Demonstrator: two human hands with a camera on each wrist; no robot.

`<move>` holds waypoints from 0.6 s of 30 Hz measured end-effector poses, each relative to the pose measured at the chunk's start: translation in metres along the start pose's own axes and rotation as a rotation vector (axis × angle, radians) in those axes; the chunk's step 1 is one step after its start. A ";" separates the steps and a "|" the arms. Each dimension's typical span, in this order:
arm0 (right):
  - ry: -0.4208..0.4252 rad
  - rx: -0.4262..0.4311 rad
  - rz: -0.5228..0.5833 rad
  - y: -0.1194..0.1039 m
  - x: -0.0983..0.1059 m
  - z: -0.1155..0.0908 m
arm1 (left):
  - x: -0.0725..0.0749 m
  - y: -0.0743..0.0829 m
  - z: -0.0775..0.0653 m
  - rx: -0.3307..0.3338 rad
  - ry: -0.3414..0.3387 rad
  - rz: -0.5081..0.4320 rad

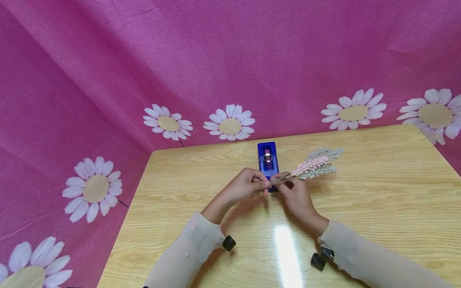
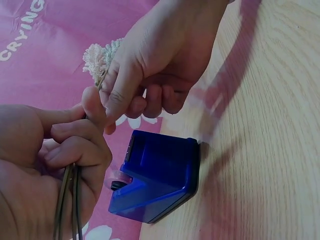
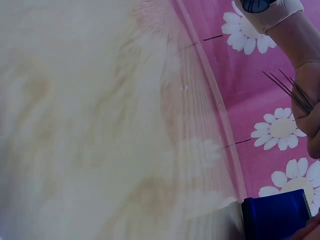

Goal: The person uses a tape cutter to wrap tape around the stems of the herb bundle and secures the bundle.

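Note:
A small bunch of artificial flower stalks, with fluffy pink and pale grey-green heads, slants up to the right in the head view. My left hand grips its thin stems, whose lower ends stick out below the curled fingers. Closer to the heads, the thumb and fingers of my right hand pinch the stems. Just behind both hands stands a blue tape dispenser, its near end partly covered by them. The right wrist view catches the stem ends and part of the left hand at its right edge.
The hands work above a light wood-grain table, which carries a bright light reflection near its front. Beyond its back and left edges hangs a magenta cloth printed with white daisies. Black cameras are strapped at both wrists.

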State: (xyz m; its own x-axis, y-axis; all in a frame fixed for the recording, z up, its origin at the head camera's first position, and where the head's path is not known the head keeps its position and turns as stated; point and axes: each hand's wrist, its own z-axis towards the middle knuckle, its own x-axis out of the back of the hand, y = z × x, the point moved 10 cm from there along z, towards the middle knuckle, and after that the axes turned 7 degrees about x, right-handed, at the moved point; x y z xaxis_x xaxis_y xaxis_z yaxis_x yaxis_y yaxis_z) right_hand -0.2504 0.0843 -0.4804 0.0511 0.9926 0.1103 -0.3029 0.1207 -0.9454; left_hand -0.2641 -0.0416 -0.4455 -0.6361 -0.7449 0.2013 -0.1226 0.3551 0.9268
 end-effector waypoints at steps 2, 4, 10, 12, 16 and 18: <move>0.028 0.010 0.018 -0.002 0.001 0.000 | 0.000 -0.001 0.001 0.003 -0.001 -0.012; 0.047 0.017 0.037 -0.003 0.001 -0.001 | 0.000 -0.001 0.001 0.005 -0.002 -0.022; 0.085 -0.009 0.078 -0.001 0.002 -0.001 | 0.000 -0.005 0.000 0.022 -0.008 -0.001; 0.084 -0.023 0.059 0.002 0.003 0.000 | 0.000 -0.007 0.000 0.026 -0.012 0.011; 0.072 -0.060 0.043 -0.001 0.003 -0.001 | 0.000 -0.008 0.000 0.034 -0.022 0.011; 0.063 -0.073 0.056 -0.001 0.002 0.000 | 0.000 -0.010 0.001 0.050 -0.026 -0.003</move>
State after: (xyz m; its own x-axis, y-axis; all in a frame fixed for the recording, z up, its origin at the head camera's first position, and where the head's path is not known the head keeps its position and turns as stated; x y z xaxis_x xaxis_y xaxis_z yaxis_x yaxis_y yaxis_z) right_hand -0.2497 0.0860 -0.4796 0.0965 0.9945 0.0397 -0.2365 0.0616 -0.9697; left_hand -0.2629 -0.0445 -0.4551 -0.6554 -0.7310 0.1899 -0.1620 0.3816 0.9100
